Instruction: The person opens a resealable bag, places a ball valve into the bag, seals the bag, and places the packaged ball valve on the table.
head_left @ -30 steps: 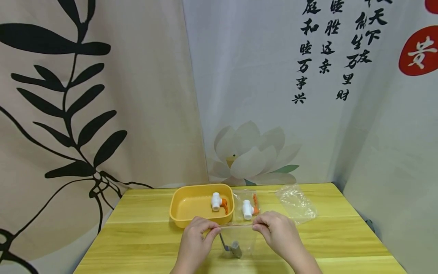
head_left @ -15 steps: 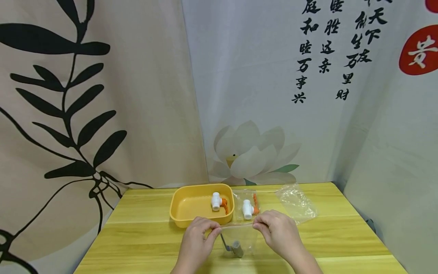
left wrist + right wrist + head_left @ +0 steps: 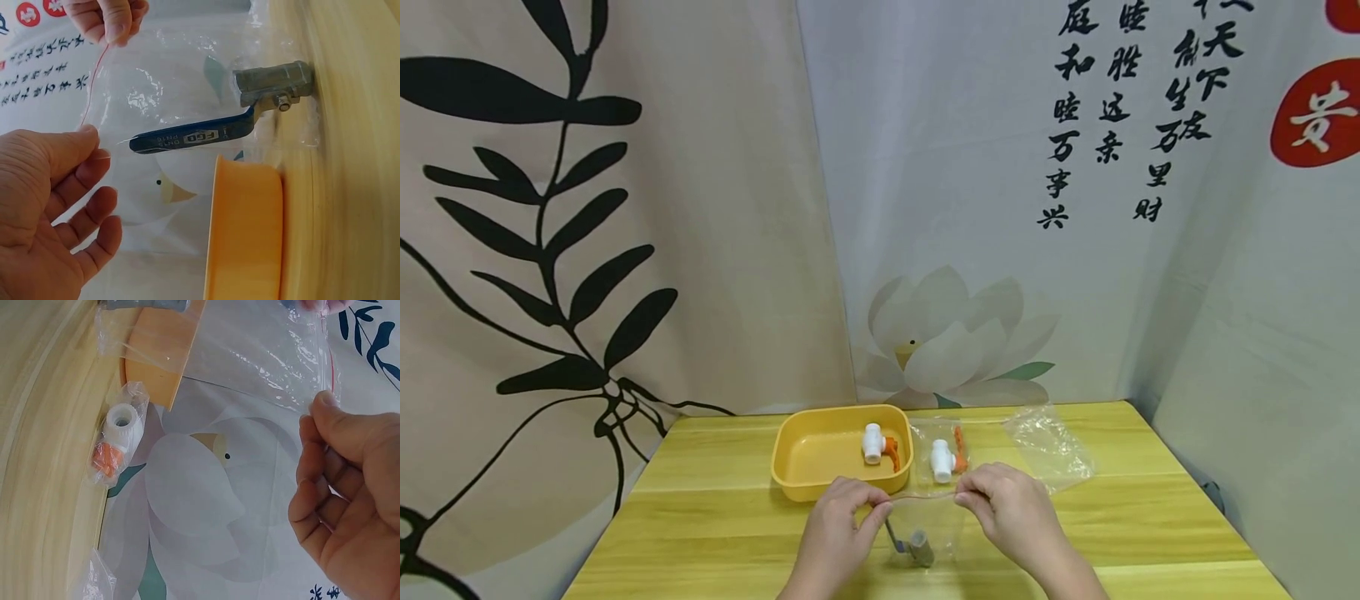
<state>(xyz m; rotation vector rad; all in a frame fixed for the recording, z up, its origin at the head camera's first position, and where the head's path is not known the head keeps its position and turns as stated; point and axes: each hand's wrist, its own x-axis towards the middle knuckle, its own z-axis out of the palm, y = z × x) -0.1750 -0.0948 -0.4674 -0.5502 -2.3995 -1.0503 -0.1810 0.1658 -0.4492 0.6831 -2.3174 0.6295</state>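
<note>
A clear zip bag point(image 3: 943, 529) with a red line along its mouth hangs stretched between both hands. Inside lies a metal ball valve point(image 3: 275, 80) with a blue lever handle point(image 3: 225, 130), down at the bag's bottom, close to the tabletop. My left hand point(image 3: 837, 533) pinches the bag's top edge near the left corner between thumb and forefinger, the other fingers loosely bent. At the right corner my right hand point(image 3: 1013, 510) pinches the same edge, thumb against a curled forefinger. The red seal line point(image 3: 94, 84) bows slightly between the two hands.
Behind the hands, a yellow tray point(image 3: 816, 450) holds a white valve point(image 3: 872, 443) with an orange handle. To its right lies a similar white valve point(image 3: 942, 462) in a clear bag. A crumpled clear bag point(image 3: 1051, 446) lies at the table's back right, before a printed curtain.
My left hand has shifted slightly right along the bag's top edge, closer to the right hand. My right hand has stayed nearly in place, and the bag's mouth is less taut.
</note>
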